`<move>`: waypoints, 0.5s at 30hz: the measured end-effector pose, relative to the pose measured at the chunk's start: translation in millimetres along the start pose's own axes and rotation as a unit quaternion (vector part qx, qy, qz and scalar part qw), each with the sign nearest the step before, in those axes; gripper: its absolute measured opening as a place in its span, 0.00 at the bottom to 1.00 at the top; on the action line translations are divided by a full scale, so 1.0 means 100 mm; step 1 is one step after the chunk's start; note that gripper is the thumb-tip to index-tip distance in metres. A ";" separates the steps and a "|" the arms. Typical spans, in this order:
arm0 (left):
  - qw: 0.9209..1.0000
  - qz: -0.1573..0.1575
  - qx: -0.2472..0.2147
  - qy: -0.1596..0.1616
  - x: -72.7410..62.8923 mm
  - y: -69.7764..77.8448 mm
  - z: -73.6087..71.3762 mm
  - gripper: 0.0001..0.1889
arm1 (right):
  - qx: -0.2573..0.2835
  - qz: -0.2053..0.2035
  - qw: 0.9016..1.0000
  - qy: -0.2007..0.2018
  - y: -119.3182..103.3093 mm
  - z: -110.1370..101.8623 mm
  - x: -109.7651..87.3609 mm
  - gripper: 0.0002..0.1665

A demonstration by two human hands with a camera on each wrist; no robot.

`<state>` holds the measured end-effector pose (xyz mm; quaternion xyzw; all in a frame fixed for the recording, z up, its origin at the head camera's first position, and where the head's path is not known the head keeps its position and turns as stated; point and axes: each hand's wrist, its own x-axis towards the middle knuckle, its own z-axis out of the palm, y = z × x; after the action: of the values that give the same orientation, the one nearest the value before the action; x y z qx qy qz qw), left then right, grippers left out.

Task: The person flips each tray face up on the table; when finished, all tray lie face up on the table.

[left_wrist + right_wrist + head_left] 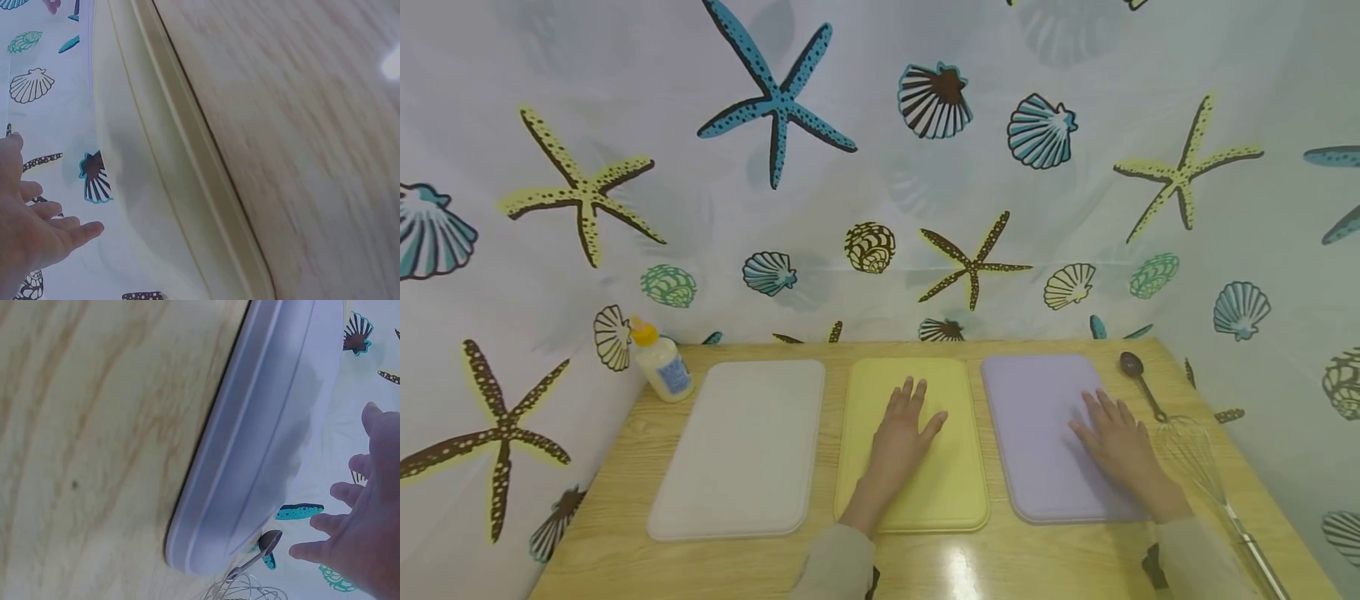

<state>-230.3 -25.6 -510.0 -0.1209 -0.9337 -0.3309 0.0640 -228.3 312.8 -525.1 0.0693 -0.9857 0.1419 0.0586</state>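
My left hand (898, 442) is held over the yellow board (951, 492), fingers straight and thumb spread, with nothing in it. In the left wrist view the same hand (31, 228) shows at the left, seemingly raised above the board's surface. Over the right part of the purple board (1030, 433), my right hand (1116, 442) spreads its fingers and holds nothing. Its shadow falls on that board. The right wrist view shows this hand (369, 519) apart from the purple board (250, 456).
A white board (737, 450) lies at the left of the wooden table (610, 517). Behind it stands a glue bottle (666, 371) with an orange cap. Right of the purple board lie a dark spoon (1142, 385) and a wire whisk (1206, 471). A shell-patterned curtain (850, 192) surrounds the table.
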 end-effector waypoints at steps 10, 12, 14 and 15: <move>0.999 0.000 -0.036 -0.020 0.11 0.21 0.12 0.36 | 0.010 0.010 1.000 -0.013 0.18 -0.02 0.04 0.38; 0.999 -0.001 -0.040 -0.022 0.12 0.23 0.15 0.36 | 0.017 0.006 1.000 -0.013 0.20 -0.02 0.05 0.38; 0.999 0.001 -0.042 -0.023 0.12 0.24 0.18 0.36 | 0.021 0.000 1.000 -0.009 0.23 -0.03 0.06 0.38; 0.999 0.003 -0.043 -0.023 0.12 0.25 0.19 0.35 | 0.020 -0.003 1.000 -0.007 0.25 -0.02 0.06 0.37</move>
<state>-236.1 7.3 -507.0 -0.1339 -0.9193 -0.3680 0.0384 -238.2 336.4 -528.8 0.0746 -0.9828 0.1613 0.0510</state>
